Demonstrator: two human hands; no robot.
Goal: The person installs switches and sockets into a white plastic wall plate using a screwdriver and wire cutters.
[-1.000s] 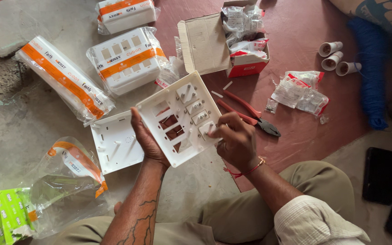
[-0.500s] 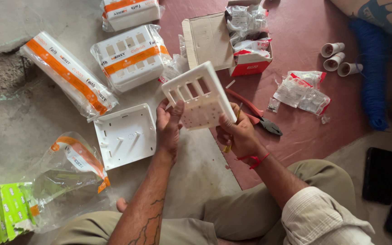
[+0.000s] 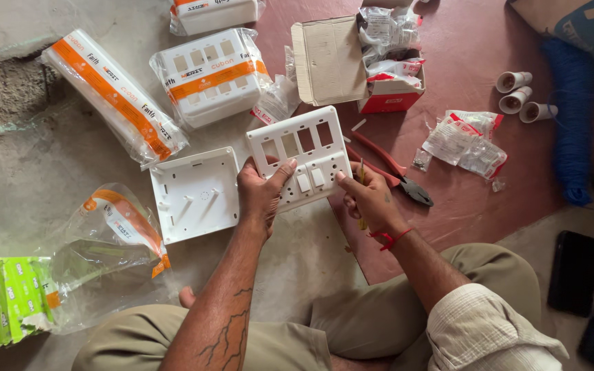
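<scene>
while the person sits cross-legged on the floor, the head view shows both hands on a white switch plate [image 3: 302, 156] held face up just above the lap. the left hand [image 3: 259, 196] grips the plate's lower left edge, thumb pressed on its front near the two small white switches, the other fingers tucked behind it. the right hand [image 3: 369, 199] touches the plate's lower right corner with its fingertips bunched together — a thin yellowish stick-like tool sits pinched in that hand, though its kind is unclear. a red thread circles the right wrist.

just left of the plate a white back box [image 3: 194, 194] lies flat on the grey floor, apart from the hands. red-handled pliers [image 3: 393, 172] rest on the red floor just beyond the right hand. further up lie wrapped packs of white plates with orange bands [image 3: 209, 74], an open cardboard box [image 3: 352, 62] stuffed with small packets, and loose plastic bags [image 3: 463, 141]. three white pipe fittings [image 3: 522, 96] sit beside a coil of blue wire [image 3: 572, 124] — well apart from the hands. a black phone [image 3: 573, 271] lies at the right.
</scene>
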